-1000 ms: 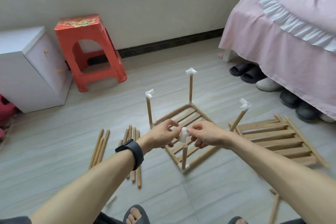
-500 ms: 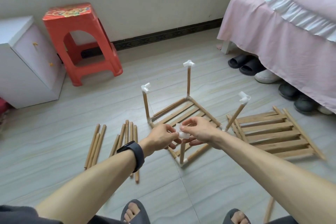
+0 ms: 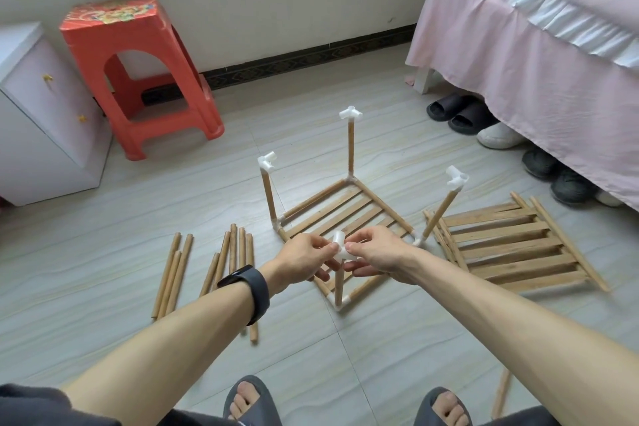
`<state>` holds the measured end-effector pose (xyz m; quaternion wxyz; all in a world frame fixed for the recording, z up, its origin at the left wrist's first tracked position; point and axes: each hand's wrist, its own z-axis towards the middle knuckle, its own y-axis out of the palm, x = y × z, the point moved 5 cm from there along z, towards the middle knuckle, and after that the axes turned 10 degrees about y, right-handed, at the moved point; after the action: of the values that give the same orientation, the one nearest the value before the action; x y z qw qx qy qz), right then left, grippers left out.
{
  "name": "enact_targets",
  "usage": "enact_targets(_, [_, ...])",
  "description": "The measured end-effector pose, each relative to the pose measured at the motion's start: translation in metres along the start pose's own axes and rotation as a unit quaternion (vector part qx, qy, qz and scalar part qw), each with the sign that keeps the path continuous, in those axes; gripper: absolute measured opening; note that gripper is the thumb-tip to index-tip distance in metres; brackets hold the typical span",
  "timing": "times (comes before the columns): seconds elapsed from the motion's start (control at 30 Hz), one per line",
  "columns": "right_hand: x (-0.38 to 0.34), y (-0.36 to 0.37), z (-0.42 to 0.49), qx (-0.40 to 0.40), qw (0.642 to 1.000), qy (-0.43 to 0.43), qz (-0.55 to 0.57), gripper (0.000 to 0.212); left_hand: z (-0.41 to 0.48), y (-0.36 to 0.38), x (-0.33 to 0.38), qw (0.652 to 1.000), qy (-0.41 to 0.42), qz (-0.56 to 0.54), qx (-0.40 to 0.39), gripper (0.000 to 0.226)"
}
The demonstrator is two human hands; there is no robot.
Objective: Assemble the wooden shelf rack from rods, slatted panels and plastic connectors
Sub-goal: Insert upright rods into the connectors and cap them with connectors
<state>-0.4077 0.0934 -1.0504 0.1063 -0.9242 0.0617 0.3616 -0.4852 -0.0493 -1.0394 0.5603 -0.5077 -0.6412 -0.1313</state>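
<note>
White connector (image 3: pixel 340 247): at top of near upright rod (image 3: pixel 339 284), front corner of base panel (image 3: pixel 340 209) on floor (image 3: pixel 380 349). L hand (image 3: pixel 300 258) & R hand (image 3: pixel 378 252) both pinch connector w/ thumb + fingers. Loose rods (image 3: pixel 207 263) lie to left; spare panels (image 3: pixel 511 245) to right.

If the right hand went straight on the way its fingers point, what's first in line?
The connector, which the right hand pinches at the top of the near rod. Just beyond it is the left hand, pinching the same piece from the other side. Depth is judged from one view only.
</note>
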Motion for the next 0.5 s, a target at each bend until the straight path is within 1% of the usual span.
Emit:
enact_targets(0.2, [0.002, 0.000, -0.003, 0.003, 1.000, 0.005, -0.019, 0.005, 0.001, 0.002, -0.007, 1.000, -0.004, -0.006, -0.019, 0.027])
enact_targets(0.33, [0.009, 0.000, -0.004, -0.010, 0.998, 0.018, -0.051, 0.005, 0.000, 0.008, -0.012, 1.000, -0.004, 0.003, -0.031, 0.023])
enact_targets(0.4, [0.010, -0.002, -0.003, 0.011, 0.998, 0.006, -0.068, 0.002, 0.002, 0.009, -0.013, 0.999, -0.008, 0.012, -0.029, 0.026])
enact_targets(0.5, [0.008, -0.004, -0.003, 0.047, 0.995, -0.020, -0.085, 0.013, 0.005, 0.012, -0.012, 0.999, -0.010, 0.026, -0.026, 0.029])
